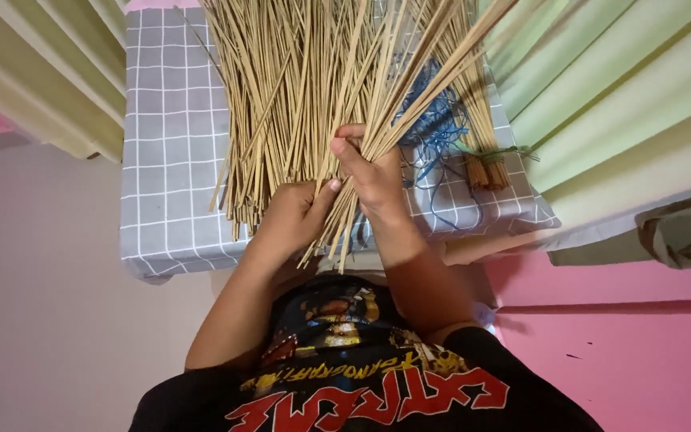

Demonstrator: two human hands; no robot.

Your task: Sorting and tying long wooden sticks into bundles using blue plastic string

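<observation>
Two hands work here: the left hand (293,216) and the right hand (373,176), both closed on one gripped bunch (365,148) of thin tan sticks, too many to count. One gray checked cloth (165,160) lies under them. On the cloth, left of the bunch, spreads one loose pile (269,104). Right of the bunch lie one blue string tangle (433,128) and one tied bundle (485,172).

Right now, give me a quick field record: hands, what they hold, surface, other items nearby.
left hand: gripping lower ends of a stick bundle
right hand: closed around the same bundle, higher up
loose sticks: spread over the surface, left of the bundle
surface: grey cloth with white grid
blue cord: tangled, right of the hands
tied bundle: small, beside the cord
</observation>
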